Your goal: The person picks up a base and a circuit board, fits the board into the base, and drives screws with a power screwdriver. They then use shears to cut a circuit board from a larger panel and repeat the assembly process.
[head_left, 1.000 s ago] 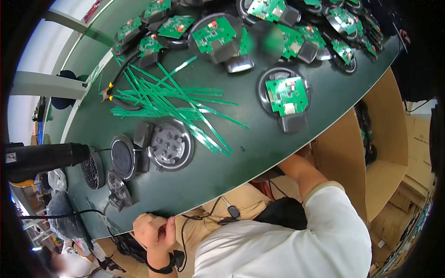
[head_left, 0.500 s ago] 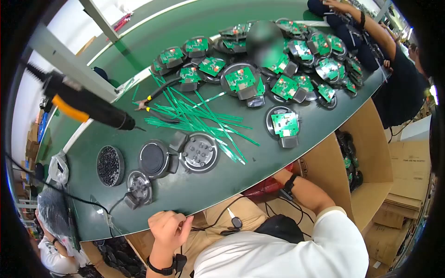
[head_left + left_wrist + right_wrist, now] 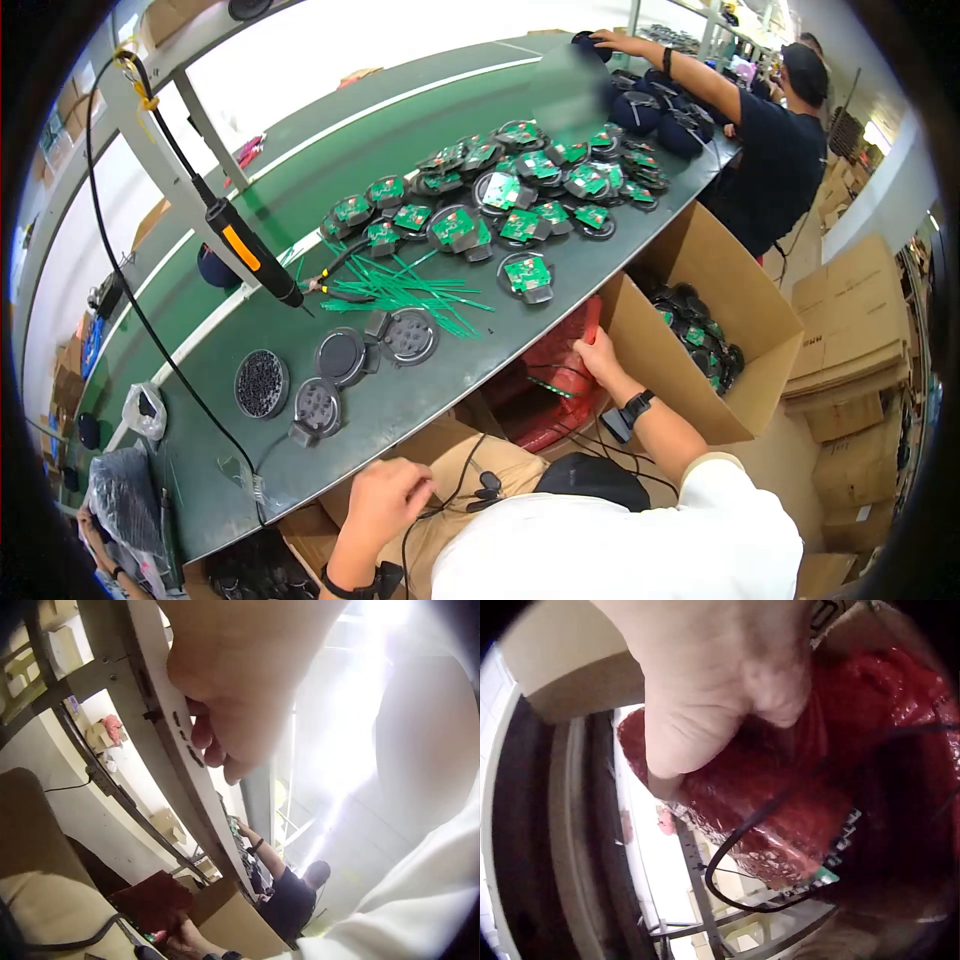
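My right hand [image 3: 598, 358] grips a red plastic bubble-wrap bag [image 3: 575, 383] beside the table's front edge. In the right wrist view, the thumb side of the hand lies over the shiny red bag [image 3: 765, 825], and a green circuit board edge [image 3: 825, 876] shows at its opening. The fingertips are hidden by the bag. Loosely curled and holding nothing, my left hand [image 3: 385, 500] hangs near the front edge of the table. The left wrist view shows its fingers [image 3: 214, 750] bent in, with no object in them.
Round black housings with green boards [image 3: 455, 228] crowd the table's back. Green strips [image 3: 400, 290], pliers [image 3: 345, 293], a screw dish [image 3: 262, 385] and a hanging electric screwdriver [image 3: 250, 255] are nearer. A cardboard box [image 3: 690, 405] stands at right; another person [image 3: 775, 150] works beyond.
My right hand has come out from below the table edge, raising the red bag into view. The left hand stays near the edge, its fingers loosening. The head view has swung, showing more of the right.
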{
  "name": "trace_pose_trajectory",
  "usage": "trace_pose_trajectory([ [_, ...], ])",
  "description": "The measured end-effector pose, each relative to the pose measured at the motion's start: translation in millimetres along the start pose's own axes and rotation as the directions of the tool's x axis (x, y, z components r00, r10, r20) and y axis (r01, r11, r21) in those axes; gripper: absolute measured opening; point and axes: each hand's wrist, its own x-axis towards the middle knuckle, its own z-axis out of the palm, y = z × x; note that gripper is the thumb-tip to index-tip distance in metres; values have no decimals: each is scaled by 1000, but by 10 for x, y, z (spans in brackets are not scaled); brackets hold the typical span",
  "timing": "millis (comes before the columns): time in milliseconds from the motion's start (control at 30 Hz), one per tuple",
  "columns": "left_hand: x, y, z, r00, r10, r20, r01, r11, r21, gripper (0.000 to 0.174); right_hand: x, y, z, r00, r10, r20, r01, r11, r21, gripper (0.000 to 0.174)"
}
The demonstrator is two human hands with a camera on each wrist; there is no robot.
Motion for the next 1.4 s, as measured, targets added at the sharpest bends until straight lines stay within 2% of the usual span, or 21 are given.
trace_pose_trajectory([
  [100, -205, 123, -189, 952, -41, 302, 38, 999, 17, 24, -392, -397, -234, 949, -304, -89, 192, 775, -603, 53],
  [233, -732, 1, -359, 773, -139, 619, 22, 981, 192, 29, -1020, -944, -648, 987, -155, -47, 97, 797, -597, 44],
  [267, -910, -108, -405, 669, -190, 718, 16, 970, 242, 30, -1029, -817, -875, 979, -199, 37, 193, 857, -477, 46],
  [300, -1100, -287, -478, 673, -188, 716, 9, 969, 245, 30, -1113, -865, -1078, 971, -194, 141, 235, 885, -402, 48],
  [367, -1432, -581, -625, 292, -110, 950, 21, 994, 109, 29, -1535, -1419, -1237, 935, -153, 320, 232, 946, -226, 57],
  [400, -1427, -472, -736, 287, -121, 950, 35, 993, 116, 29, -1591, -1501, -1337, 908, -196, 371, 302, 919, -254, 63],
  [467, -1210, -49, -1037, 681, -313, 662, 134, 942, 307, 25, -1775, -1855, -1162, 853, -219, 474, 292, 953, -85, 71],
  [533, -918, 272, -1084, 880, -293, 373, 320, 947, -11, 25, -1878, -2119, -776, 788, -226, 572, 232, 971, 63, 74],
  [600, -712, 452, -951, 945, -288, 157, 327, 871, -367, 54, -1978, -2253, -213, 719, -302, 626, 271, 951, 147, 75],
  [667, -518, 505, -738, 976, -210, -58, 152, 846, -511, 79, -2014, -2394, 329, 626, -377, 682, 303, 924, 232, 75],
  [733, -331, 631, -656, 970, -128, -209, -18, 812, -583, 95, -2068, -2502, 794, 553, -368, 748, 167, 928, 333, 79],
  [800, -297, 697, -597, 951, -198, -238, -47, 666, -744, 99, -2114, -2673, 1245, 443, -376, 814, 158, 926, 342, 76],
  [867, -371, 576, -602, 911, -229, -343, -53, 760, -648, 89, -2190, -2856, 1686, 451, -319, 834, 51, 942, 333, 74],
  [933, -523, 496, -700, 795, -449, -409, -203, 438, -876, 77, -2314, -2988, 2100, 354, -355, 865, 23, 928, 371, 73],
  [1000, -674, 414, -830, 722, -490, -487, -293, 421, -858, 66, -2451, -3040, 2455, 215, -365, 906, 166, 928, 334, 77],
  [1067, -831, 394, -1001, 576, -644, -503, -386, 328, -862, 61, -2599, -3054, 2805, 129, -298, 946, 142, 950, 279, 80],
  [1133, -1030, 159, -1034, 525, -659, -538, -380, 385, -841, 62, -2703, -3017, 3155, 118, -246, 962, 103, 967, 234, 80],
  [1200, -1219, -98, -1044, 363, -492, -791, -35, 841, -540, 73, -2838, -2854, 3474, 126, -268, 955, 102, 961, 257, 78],
  [1267, -1445, -249, -1063, 341, -615, -711, -18, 752, -659, 87, -3030, -2785, 3731, 166, -366, 916, 526, 818, 232, 77],
  [1333, -1568, -393, -1120, 347, -703, -621, -223, 581, -783, 97, -3176, -2615, 4015, 69, -498, 864, 673, 663, 329, 86],
  [1400, -1698, -458, -1208, 315, -687, -655, -174, 637, -751, 100, -3314, -2528, 4134, -31, -526, 850, 699, 597, 394, 91],
])
